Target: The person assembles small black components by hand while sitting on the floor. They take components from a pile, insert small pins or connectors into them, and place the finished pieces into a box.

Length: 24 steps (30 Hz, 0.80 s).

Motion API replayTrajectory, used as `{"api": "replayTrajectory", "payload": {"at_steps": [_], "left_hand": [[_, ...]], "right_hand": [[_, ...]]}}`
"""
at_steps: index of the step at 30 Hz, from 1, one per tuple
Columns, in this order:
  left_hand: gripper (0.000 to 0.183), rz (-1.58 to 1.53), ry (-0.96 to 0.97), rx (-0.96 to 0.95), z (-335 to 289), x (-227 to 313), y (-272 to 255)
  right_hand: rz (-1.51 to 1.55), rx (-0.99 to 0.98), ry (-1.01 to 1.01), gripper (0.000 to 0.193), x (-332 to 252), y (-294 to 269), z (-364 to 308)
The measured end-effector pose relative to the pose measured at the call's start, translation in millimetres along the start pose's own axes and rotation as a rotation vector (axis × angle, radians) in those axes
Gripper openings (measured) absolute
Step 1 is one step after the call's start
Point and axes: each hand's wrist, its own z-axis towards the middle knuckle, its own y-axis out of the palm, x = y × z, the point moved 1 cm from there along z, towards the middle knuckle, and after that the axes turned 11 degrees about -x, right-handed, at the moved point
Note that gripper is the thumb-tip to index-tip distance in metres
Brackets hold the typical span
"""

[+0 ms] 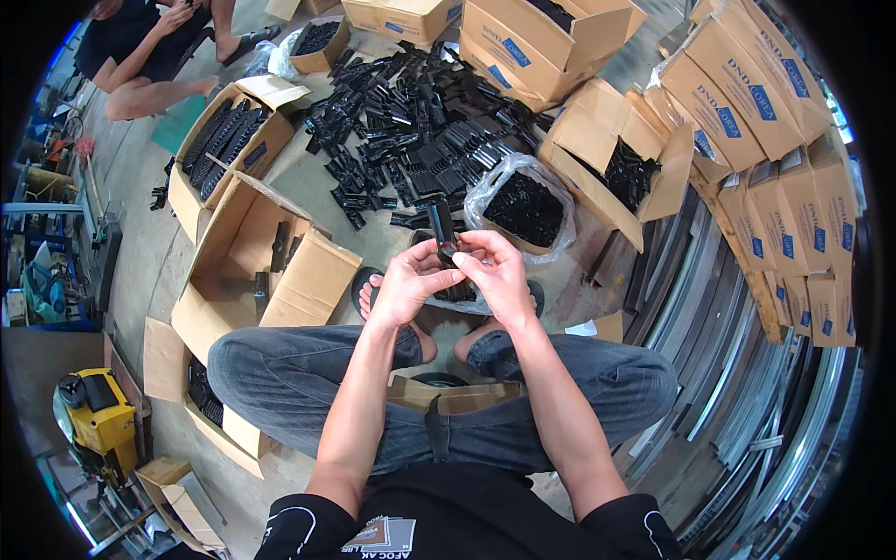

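Head view, listed near to far.

Person seated low, knees apart in grey jeans, both forearms coming up from the lower edge so the work sits centred over the lap and close to the eyes.

Left hand (408, 280): fingers curled around the lower end of a narrow black part (441, 229), thumb pressed against its side, apparently to steady it.

Right hand (499, 271): fingertips pinched on the same part from the other side, close to the left thumb; possibly fitting a small piece, but the detail is too small to tell.

Black part: upright between the two hands, its upper end standing clear above the fingers, its lower end hidden inside the grip.

Feet in sandals directly below the hands.

Open cardboard box (257, 271): just left of the left knee, within reach, a few black parts inside.

Clear plastic bag (523, 205) of small black pieces: just beyond the right hand, mouth open toward the person.

Loose pile of black parts (411, 131): spread on the floor past the bag.

Further cardboard boxes (747, 93): stacked at right and ringed around the pile.

Another person (149, 47): seated at far upper left, well apart.
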Motion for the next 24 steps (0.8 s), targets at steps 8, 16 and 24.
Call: {"api": "replayTrajectory", "payload": {"at_steps": [8, 16, 24], "left_hand": [[0.049, 0.074, 0.064, 0.003, -1.5, 3.8, 3.4], [0.052, 0.118, 0.068, 0.025, -2.7, 6.6, 8.8], [0.046, 0.228, 0.015, 0.112, -15.4, 23.2, 15.5]], "right_hand": [[0.116, -0.089, -0.061, 0.037, -5.1, -1.4, -1.0], [0.082, -0.098, -0.07, 0.039, -8.4, -7.1, -1.3], [-0.35, 0.416, 0.319, 0.023, 71.8, -118.6, 43.3]]}}
